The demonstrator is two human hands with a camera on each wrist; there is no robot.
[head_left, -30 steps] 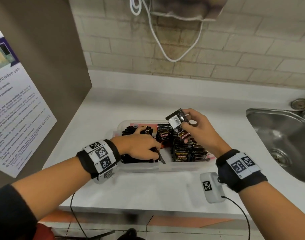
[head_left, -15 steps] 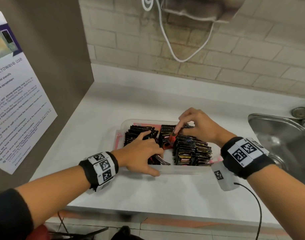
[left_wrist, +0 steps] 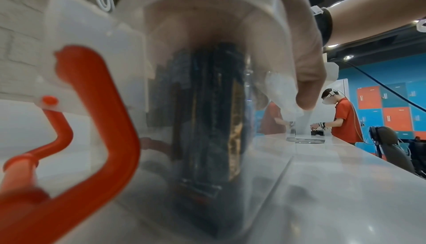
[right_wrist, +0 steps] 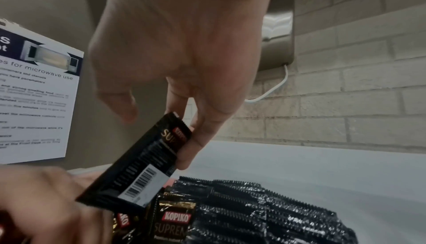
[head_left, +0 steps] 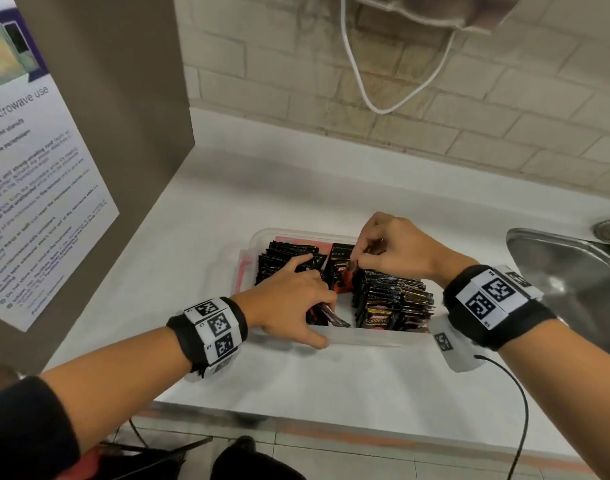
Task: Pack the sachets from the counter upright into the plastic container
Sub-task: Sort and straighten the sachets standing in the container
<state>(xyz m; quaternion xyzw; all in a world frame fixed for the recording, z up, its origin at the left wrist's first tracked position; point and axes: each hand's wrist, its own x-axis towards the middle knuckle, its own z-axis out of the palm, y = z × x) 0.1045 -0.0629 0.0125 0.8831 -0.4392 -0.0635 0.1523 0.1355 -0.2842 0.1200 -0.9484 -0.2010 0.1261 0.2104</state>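
Observation:
A clear plastic container [head_left: 366, 338] sits on the white counter and holds rows of upright black Kopiko sachets [head_left: 390, 296]. My right hand [head_left: 357, 263] pinches one black sachet [right_wrist: 143, 166] by its top edge. The sachet is tilted, and its lower end goes down into the gap between the rows. My left hand [head_left: 322, 320] reaches into the left row. Its fingers curl over those sachets, and its thumb [left_wrist: 306, 76] presses the outside of the front wall. The left wrist view looks through the wall at sachets [left_wrist: 207, 120] beside an orange lid clip [left_wrist: 103, 120].
A steel sink [head_left: 573, 271] lies close on the right. A brown side panel with a microwave notice [head_left: 37, 185] stands at the left. A white cable [head_left: 383, 98] hangs on the brick wall. Bare counter [head_left: 331, 375] runs to the front edge. Another person [left_wrist: 343, 120] works far along it.
My right hand has brought the sachet down from above the container into the gap between the rows. The left hand has stayed in the left row. The head view has moved closer.

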